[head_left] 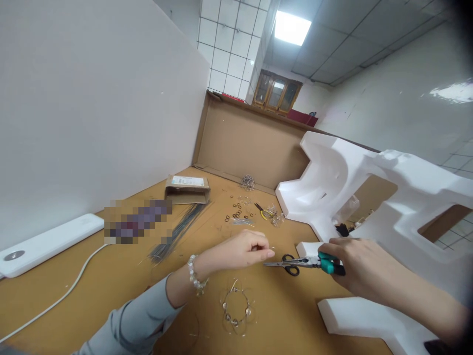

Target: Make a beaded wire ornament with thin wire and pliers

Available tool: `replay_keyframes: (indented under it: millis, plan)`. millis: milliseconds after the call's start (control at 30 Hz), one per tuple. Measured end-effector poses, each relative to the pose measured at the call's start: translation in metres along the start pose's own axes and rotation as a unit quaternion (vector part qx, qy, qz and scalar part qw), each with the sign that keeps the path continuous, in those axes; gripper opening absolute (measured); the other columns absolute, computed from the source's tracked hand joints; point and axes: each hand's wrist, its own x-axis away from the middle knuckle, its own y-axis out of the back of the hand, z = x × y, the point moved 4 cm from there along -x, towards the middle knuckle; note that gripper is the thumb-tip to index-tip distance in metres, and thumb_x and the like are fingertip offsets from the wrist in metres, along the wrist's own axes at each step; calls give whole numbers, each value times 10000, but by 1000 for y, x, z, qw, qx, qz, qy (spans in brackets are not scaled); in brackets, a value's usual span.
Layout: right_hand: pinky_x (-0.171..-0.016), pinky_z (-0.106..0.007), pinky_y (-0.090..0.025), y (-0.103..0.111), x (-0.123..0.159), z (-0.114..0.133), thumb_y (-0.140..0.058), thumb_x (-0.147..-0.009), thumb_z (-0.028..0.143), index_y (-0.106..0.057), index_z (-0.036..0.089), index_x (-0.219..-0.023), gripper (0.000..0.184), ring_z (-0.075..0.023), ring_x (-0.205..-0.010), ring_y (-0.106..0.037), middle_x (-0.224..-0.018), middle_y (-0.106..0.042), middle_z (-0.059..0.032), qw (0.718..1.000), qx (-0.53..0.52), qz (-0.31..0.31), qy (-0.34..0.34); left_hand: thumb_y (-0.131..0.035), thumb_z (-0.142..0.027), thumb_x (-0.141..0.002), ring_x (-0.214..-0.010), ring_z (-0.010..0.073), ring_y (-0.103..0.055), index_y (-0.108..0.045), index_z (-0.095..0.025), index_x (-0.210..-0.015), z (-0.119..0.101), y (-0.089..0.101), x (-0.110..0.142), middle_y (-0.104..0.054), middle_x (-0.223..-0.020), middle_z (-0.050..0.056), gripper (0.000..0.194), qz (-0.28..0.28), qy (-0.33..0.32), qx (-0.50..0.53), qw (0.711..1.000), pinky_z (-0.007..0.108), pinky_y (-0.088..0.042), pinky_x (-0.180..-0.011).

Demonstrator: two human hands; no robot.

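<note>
My left hand (pixel 244 249) hovers over the brown table (pixel 118 276), fingers pinched together on a thin wire that barely shows at the fingertips. A bead bracelet sits on that wrist. My right hand (pixel 354 268) grips the teal handles of slim pliers (pixel 303 263), whose metal tips point left toward my left fingertips. Black-handled scissors (pixel 290 264) lie on the table just under the pliers. Below my left hand lies a wire loop strung with clear beads (pixel 236 305).
Large white foam packing (pixel 369 197) fills the right side, a foam slab (pixel 362 320) lies near me. A bundle of dark wires (pixel 179 229), a small cardboard box (pixel 187 189), loose rings (pixel 238 214), yellow-handled cutters (pixel 263 212), a white device with cable (pixel 48 241) and a cardboard wall (pixel 251 143) surround the work spot.
</note>
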Motion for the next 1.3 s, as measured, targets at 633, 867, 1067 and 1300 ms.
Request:
replay_keyframes:
  millis: [633, 867, 1067, 1300]
  plan:
    - [-663, -345, -331, 11, 1, 18, -477, -798, 115, -589, 172, -988, 228, -205, -725, -486, -786, -583, -71, 980, 126, -91, 121, -412, -411, -851, -468, 66, -227, -279, -184, -560, 20, 3, -3, -259, -522, -58, 392, -32, 106, 50, 993, 228, -187, -452]
    - [-674, -355, -341, 12, -6, 37, -483, -826, 100, -591, 152, -1039, 244, -211, -743, -507, -778, -596, -70, 966, 171, -108, 161, -433, -473, -838, -411, 61, -261, -340, -188, -570, 24, -2, 0, -334, -476, -59, 402, -14, 151, 105, 983, 227, -191, -418]
    - [-671, -356, -344, 14, -15, 43, -472, -829, 86, -600, 130, -1026, 239, -211, -736, -518, -751, -584, -70, 962, 171, -116, 177, -449, -469, -834, -410, 60, -275, -340, -183, -547, 20, -1, 0, -358, -452, -55, 420, -9, 149, 115, 982, 223, -200, -419]
    - [-687, -354, -346, 13, -18, 44, -456, -844, 91, -602, 140, -1021, 235, -207, -737, -519, -732, -580, -69, 962, 167, -121, 177, -435, -458, -840, -394, 54, -266, -348, -183, -557, 21, 0, 1, -354, -454, -60, 404, -5, 153, 107, 982, 218, -193, -407]
